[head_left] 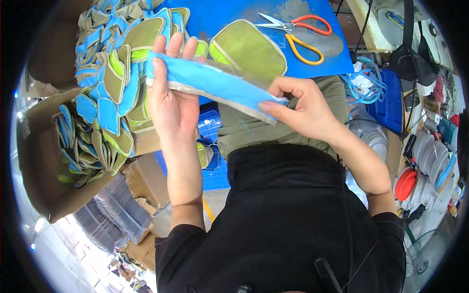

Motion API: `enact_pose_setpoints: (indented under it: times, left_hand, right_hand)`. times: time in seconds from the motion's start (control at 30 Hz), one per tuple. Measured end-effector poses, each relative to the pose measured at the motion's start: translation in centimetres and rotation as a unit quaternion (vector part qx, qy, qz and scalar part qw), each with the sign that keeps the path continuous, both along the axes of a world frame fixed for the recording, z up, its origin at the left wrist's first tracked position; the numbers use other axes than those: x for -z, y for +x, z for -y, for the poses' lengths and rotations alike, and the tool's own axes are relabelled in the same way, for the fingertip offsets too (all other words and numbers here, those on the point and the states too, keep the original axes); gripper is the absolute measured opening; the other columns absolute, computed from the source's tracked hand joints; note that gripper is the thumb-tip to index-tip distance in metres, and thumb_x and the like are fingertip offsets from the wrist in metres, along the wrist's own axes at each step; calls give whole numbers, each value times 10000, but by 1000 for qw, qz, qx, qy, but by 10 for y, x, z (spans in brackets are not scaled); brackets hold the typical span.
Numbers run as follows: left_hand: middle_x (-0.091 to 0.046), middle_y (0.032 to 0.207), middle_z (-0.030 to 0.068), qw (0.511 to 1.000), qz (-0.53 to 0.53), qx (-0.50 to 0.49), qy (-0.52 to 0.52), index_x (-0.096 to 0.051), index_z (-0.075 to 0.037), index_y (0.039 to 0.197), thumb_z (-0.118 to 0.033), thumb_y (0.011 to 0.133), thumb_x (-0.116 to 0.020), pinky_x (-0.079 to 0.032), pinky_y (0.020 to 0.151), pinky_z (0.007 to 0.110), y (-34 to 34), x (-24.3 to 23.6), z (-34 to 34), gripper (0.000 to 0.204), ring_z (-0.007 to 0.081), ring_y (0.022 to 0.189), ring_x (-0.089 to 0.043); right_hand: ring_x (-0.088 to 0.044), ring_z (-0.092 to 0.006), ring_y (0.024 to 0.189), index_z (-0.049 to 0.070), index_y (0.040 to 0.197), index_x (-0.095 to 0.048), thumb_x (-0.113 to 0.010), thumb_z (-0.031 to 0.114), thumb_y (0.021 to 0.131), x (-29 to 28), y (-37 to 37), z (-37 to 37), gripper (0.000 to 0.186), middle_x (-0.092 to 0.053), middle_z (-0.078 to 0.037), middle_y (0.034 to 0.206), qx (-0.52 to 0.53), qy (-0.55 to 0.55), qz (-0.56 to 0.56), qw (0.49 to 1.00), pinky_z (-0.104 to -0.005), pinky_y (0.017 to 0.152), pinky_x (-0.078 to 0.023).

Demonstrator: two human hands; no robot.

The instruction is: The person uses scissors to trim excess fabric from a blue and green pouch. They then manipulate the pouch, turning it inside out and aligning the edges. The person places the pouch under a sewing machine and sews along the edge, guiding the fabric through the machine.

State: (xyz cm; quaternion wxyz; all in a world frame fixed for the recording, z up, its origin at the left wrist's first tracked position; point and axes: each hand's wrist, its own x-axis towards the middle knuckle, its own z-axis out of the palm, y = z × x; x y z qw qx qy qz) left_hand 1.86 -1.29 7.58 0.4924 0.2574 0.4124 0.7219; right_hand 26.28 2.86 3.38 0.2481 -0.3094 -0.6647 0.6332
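A long blue fabric piece (210,84) with pale beige edging stretches slantwise between my two hands. My left hand (177,111), palm up, grips its left end, the thumb over the front and the fingers behind. At the lower right end, my right hand (309,105) pinches the piece between thumb and bent fingers. Just beyond it, a green mesh pad (251,46) with a light border lies on the blue table (205,17). Scissors (289,26) with one red and one yellow-orange handle rest there too, blades apart, overlapping the pad's upper right side.
Many blue and green fabric pads (141,36) are heaped at the far left. More fill an open cardboard box (39,171) on the left. A blue plastic crate (215,179) sits below the table. Blue cord (373,88) lies tangled at right, near white spools (434,154).
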Motion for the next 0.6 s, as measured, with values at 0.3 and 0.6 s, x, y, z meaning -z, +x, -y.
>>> enact_pose_setpoints:
  times: [0.3,0.6]
  left_hand:
    - [-499,1505,202,999,-27,16,-16,-360,-14,1533,-286,1116,-427,-409,1157,506,48,4,5,503,346,1407,-480]
    - [-545,1472,217,1000,16,21,4,-425,-1,1502,-283,1113,-447,-369,1184,465,57,0,10,481,339,1423,-467]
  right_hand:
    - [-679,-103,775,5,982,-752,-817,225,867,-10,-54,-11,257,-736,-56,814,130,-14,-129,983,-276,732,-540]
    - [-635,-67,759,2,933,-747,-730,205,951,7,-49,-10,204,-732,-43,824,210,-22,-118,970,-258,697,-516]
